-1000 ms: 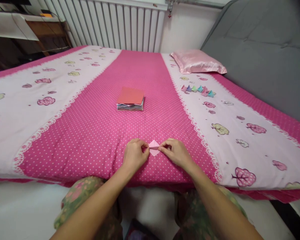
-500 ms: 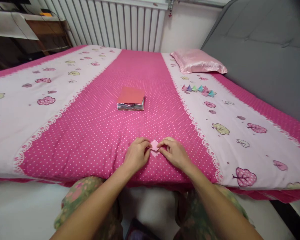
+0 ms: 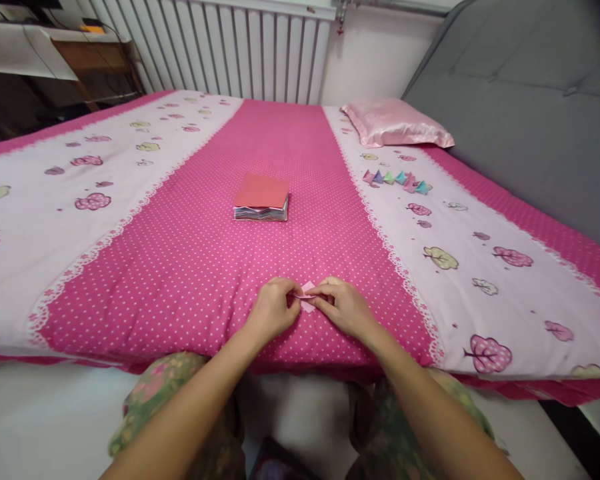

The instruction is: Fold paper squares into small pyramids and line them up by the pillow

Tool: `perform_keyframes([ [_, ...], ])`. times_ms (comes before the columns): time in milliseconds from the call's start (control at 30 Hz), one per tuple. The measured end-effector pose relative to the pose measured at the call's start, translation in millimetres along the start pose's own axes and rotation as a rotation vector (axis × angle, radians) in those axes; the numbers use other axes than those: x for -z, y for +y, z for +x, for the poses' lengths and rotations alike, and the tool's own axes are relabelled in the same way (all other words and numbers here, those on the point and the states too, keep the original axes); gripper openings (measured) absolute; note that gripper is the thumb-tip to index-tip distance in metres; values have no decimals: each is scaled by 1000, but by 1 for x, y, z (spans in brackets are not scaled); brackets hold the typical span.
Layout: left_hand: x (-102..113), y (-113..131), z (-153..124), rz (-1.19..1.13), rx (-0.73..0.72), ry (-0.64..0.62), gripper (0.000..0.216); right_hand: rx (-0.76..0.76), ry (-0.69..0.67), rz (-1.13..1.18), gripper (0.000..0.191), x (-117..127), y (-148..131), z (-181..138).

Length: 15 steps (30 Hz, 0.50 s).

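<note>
A small folded piece of pink paper [image 3: 309,298] lies near the front edge of the bed. My left hand [image 3: 273,309] pinches its left side with closed fingers. My right hand [image 3: 341,305] pinches its right side, and the fingertips of both hands nearly meet over it. Most of the paper is hidden under my fingers. Farther up the dotted pink strip sits a stack of square paper sheets [image 3: 261,197] with a red sheet on top.
A row of several small folded paper shapes [image 3: 396,179] in pastel colours lies on the white part of the bedspread [image 3: 130,267] at the right. A pink satin pillow [image 3: 395,124] rests by the grey headboard [image 3: 530,100]. A white radiator [image 3: 220,47] stands behind the bed.
My two hands have drawn closer together over the pink paper. The paper shows less than before and looks folded smaller.
</note>
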State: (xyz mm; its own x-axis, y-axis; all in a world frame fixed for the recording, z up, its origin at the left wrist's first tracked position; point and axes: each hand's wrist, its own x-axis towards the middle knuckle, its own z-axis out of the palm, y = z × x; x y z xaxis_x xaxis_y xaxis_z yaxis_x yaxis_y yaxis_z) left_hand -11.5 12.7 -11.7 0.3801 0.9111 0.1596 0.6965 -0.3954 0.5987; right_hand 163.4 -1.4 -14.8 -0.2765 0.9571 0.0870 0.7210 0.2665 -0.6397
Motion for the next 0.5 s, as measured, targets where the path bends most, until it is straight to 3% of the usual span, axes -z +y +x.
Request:
perform_keyframes([
  [200, 2, 4, -1, 133, 51, 77, 6, -37, 19, 2, 20, -2, -2, 2],
  [500, 2, 3, 0, 227, 114, 37, 14, -119, 82, -93, 32, -6, -7, 5],
])
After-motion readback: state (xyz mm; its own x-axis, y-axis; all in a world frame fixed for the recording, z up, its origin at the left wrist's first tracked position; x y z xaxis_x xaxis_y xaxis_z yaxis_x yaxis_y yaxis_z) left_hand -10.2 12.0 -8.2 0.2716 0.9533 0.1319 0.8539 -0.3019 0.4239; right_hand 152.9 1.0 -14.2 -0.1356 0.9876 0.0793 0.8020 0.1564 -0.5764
